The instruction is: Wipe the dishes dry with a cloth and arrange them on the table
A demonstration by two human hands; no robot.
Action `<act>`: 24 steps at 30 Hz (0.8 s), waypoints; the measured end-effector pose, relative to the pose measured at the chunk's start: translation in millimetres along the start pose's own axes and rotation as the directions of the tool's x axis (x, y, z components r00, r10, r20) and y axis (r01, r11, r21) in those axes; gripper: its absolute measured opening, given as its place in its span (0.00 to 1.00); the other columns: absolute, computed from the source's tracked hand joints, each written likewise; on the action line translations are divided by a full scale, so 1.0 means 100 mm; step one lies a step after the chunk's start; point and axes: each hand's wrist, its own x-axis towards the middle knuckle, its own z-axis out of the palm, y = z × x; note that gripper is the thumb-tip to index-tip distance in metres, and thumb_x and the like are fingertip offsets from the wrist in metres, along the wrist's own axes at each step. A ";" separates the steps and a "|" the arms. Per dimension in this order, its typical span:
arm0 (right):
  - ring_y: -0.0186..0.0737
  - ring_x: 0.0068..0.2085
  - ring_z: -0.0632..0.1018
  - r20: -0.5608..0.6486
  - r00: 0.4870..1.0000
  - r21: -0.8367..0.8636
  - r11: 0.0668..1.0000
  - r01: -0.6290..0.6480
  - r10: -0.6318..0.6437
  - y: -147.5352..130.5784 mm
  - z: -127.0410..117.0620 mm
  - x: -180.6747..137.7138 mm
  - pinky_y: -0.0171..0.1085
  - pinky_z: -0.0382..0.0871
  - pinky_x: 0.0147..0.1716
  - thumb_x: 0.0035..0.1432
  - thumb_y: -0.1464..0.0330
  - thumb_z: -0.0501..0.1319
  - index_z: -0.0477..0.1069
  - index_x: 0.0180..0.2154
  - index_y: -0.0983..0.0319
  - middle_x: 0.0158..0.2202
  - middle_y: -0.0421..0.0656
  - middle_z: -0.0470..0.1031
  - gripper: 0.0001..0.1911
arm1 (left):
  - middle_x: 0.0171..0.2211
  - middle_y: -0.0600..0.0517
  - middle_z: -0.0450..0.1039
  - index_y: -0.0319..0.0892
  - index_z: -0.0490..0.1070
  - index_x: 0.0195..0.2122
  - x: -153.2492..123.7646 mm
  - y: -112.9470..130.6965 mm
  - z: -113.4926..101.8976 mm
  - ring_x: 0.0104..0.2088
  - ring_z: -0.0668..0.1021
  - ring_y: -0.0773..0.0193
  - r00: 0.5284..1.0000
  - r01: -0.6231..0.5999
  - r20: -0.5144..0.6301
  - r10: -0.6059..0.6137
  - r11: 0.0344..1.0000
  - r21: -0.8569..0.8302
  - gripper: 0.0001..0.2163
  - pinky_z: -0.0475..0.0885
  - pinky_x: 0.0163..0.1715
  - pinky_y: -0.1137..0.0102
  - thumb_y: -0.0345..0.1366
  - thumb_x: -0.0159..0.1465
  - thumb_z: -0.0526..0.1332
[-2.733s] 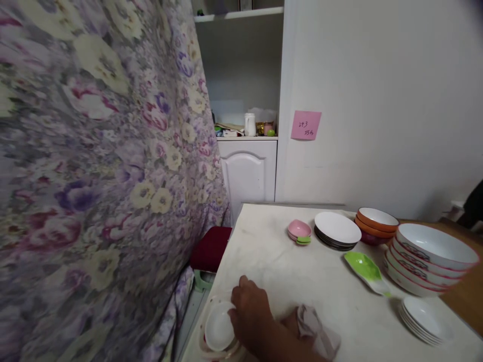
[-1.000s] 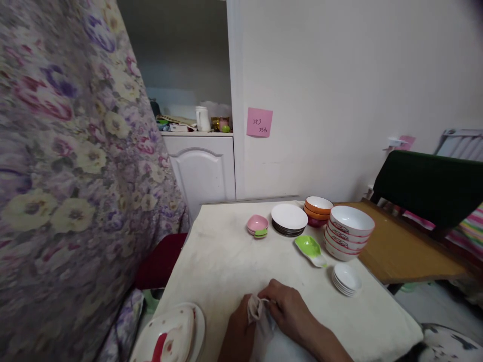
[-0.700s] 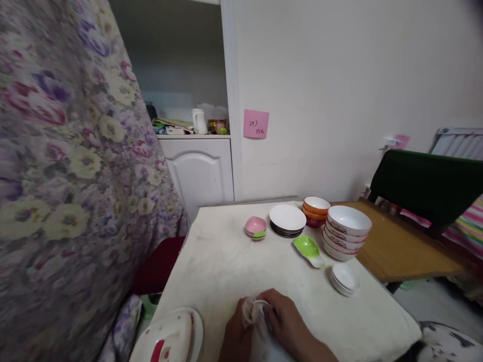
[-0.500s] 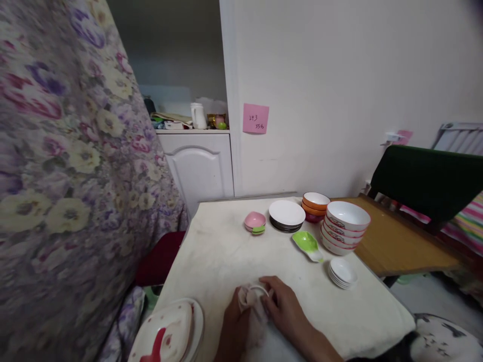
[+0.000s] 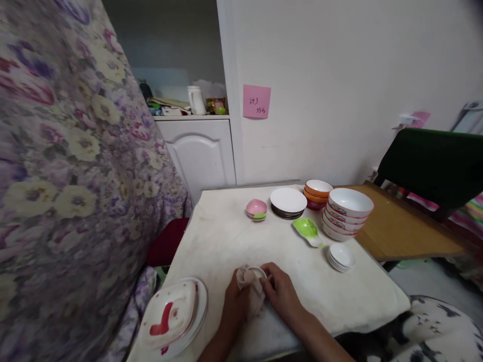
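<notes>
Near the front of the table, my left hand [image 5: 234, 304] is closed around a crumpled pale cloth [image 5: 255, 294]. The cloth is bunched against a small white dish [image 5: 258, 271], of which only the rim and part of the inside show. My right hand [image 5: 283, 291] pinches the right side of that dish between thumb and fingers. Part of the cloth hangs down between both hands. To the right stands a stack of small white dishes [image 5: 341, 257]. On the left, a square dish with a red pattern [image 5: 169, 317] rests on a white plate [image 5: 204, 301].
Farther back on the cream-covered table [image 5: 215, 226] are pink bowls [image 5: 256, 206], stacked plates [image 5: 289, 200], a green leaf-shaped dish [image 5: 307, 230], orange bowls [image 5: 317, 189] and a tall stack of white bowls [image 5: 349, 206]. A floral curtain [image 5: 94, 201] hangs at the left; a wooden bench seat [image 5: 407, 226] adjoins at right.
The view has tilted down slightly, so the tabletop sits higher in the picture. Both hands keep hold of the cloth and small dish, with little change in their grip.
</notes>
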 end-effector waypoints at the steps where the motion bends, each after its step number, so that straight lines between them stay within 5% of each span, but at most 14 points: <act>1: 0.36 0.31 0.73 0.004 1.000 0.003 1.000 -0.001 0.001 0.01 0.01 -0.02 0.33 0.66 0.32 0.57 0.72 0.53 0.69 0.38 0.61 0.32 0.40 0.73 0.09 | 0.38 0.50 0.75 0.42 0.67 0.42 -0.01 0.01 0.00 0.40 0.75 0.56 1.000 0.001 0.001 -0.001 1.000 0.000 0.10 0.67 0.42 0.65 0.34 0.60 0.53; 7: 0.37 0.36 0.74 0.222 0.966 -0.105 0.982 0.156 -0.129 -0.01 -0.22 0.04 0.35 0.65 0.37 0.54 0.76 0.53 0.71 0.38 0.57 0.35 0.40 0.74 0.13 | 0.33 0.53 0.76 0.44 0.71 0.33 -0.03 0.15 0.06 0.35 0.76 0.58 0.991 -0.024 0.135 0.023 1.000 0.008 0.06 0.67 0.37 0.69 0.31 0.55 0.58; 13: 0.35 0.27 0.72 -0.002 0.999 0.006 0.999 -0.043 0.043 0.04 -0.05 -0.07 0.32 0.64 0.27 0.57 0.72 0.52 0.67 0.36 0.61 0.27 0.38 0.71 0.06 | 0.36 0.52 0.75 0.42 0.68 0.40 0.00 0.08 0.09 0.39 0.75 0.58 1.000 0.012 0.013 -0.012 1.000 -0.017 0.09 0.68 0.40 0.68 0.33 0.58 0.54; 20: 0.37 0.35 0.75 0.199 0.972 -0.112 0.983 0.146 -0.122 -0.02 -0.24 0.04 0.34 0.64 0.35 0.54 0.77 0.52 0.69 0.36 0.58 0.34 0.39 0.73 0.11 | 0.37 0.51 0.77 0.43 0.69 0.42 -0.03 0.19 0.08 0.38 0.76 0.57 0.984 0.002 0.178 -0.008 1.000 0.031 0.11 0.68 0.40 0.68 0.33 0.58 0.58; 24: 0.36 0.33 0.74 -0.007 1.000 -0.007 1.000 -0.013 0.012 -0.01 -0.12 0.00 0.32 0.65 0.33 0.54 0.74 0.55 0.68 0.39 0.60 0.33 0.40 0.73 0.09 | 0.39 0.50 0.76 0.42 0.68 0.41 0.01 0.13 0.09 0.40 0.76 0.56 0.997 0.067 0.045 -0.065 0.996 -0.052 0.10 0.68 0.42 0.66 0.35 0.58 0.56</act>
